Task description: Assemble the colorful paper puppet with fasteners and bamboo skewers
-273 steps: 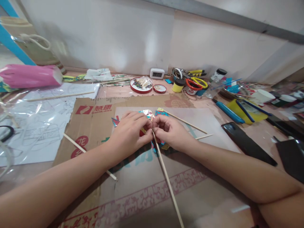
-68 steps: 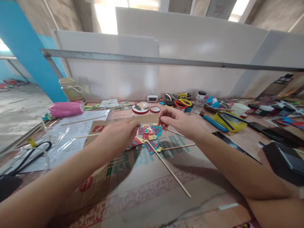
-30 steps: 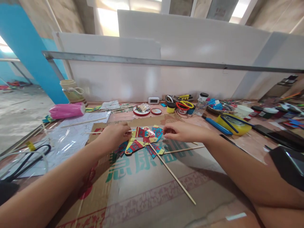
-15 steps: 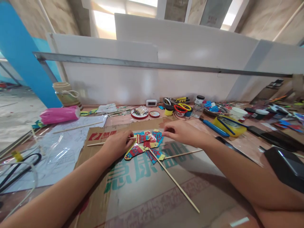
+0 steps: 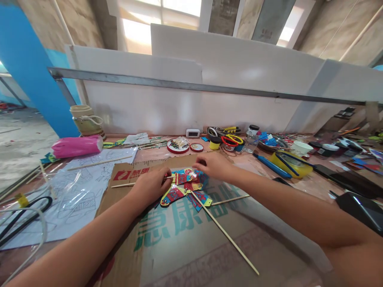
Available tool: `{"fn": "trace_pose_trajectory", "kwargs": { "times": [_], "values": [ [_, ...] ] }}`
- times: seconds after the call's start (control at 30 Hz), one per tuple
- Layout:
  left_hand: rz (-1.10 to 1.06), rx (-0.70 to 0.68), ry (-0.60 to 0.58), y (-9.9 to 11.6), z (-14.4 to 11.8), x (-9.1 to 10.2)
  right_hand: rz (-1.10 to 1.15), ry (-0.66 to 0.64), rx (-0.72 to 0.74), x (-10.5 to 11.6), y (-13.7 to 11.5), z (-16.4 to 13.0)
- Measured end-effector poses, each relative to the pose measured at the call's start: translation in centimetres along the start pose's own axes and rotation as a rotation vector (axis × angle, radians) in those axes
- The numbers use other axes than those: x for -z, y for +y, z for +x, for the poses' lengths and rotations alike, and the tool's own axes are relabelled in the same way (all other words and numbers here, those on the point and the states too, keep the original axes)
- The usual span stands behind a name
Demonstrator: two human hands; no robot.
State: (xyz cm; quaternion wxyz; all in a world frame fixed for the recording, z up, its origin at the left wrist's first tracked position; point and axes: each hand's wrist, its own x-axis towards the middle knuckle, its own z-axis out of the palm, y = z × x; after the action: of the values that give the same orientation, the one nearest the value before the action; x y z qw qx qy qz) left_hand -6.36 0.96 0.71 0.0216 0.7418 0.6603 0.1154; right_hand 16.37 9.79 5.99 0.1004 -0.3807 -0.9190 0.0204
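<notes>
A flat, jointed puppet in red, blue and yellow lies on a cardboard sheet, its parts joined by small round fasteners. My left hand is at the puppet's left side, fingers closed around a thin wooden stick whose tip shows beyond them. Over the puppet's upper right part, my right hand has its fingers curled together; whatever they pinch is hidden. A second wooden stick runs from the puppet's middle toward me. Another stick extends right from its lower edge.
Along the back stand a red-rimmed dish of beads, a small white device, scissors and paint jars. A pink pouch and drawings under plastic are left; a yellow pouch and dark phone lie right.
My right hand has moved left, farther over the puppet's upper part. My left hand stays by the stick, and the camera view has shifted slightly.
</notes>
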Motion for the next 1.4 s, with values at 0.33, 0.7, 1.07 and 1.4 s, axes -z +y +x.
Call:
{"fn": "trace_pose_trajectory", "kwargs": {
  "times": [0.33,0.7,1.07,1.4],
  "values": [
    [-0.027,-0.007,-0.006,0.0,0.0,0.2,-0.196,-0.021,-0.171,-3.2,6.6,6.2],
    [-0.014,-0.001,-0.014,-0.2,0.1,0.0,-0.235,-0.014,-0.074,-1.6,6.2,4.1],
    [0.023,0.049,-0.052,0.1,0.2,0.3,-0.150,-0.058,-0.011,-0.8,5.3,-4.3],
    [-0.005,0.090,-0.088,-0.3,0.3,0.0,0.243,0.527,0.100,-5.3,8.8,-3.2]
  ]
}}
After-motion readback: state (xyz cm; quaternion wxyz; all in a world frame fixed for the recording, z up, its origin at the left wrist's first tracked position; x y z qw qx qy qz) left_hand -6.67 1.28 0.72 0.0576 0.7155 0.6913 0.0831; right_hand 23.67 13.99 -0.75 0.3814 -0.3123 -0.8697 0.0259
